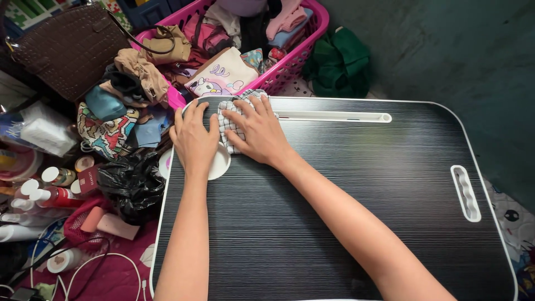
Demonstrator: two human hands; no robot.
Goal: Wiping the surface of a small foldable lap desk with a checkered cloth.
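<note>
**Both hands flat on a checked cloth**

At the table's (334, 223) far left corner, the left hand (193, 139) and right hand (259, 134) press a small checked cloth (229, 129) down, fingers spread wide, gripping nothing. It looks mid-smoothing; the next fold needs a pinched edge. A pink laundry basket (312, 33) stands just behind.

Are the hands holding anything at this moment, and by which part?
Nothing is gripped. The right hand presses flat on a small checked cloth on the black lap table; the left hand lies flat beside it, over the white round recess.
</note>
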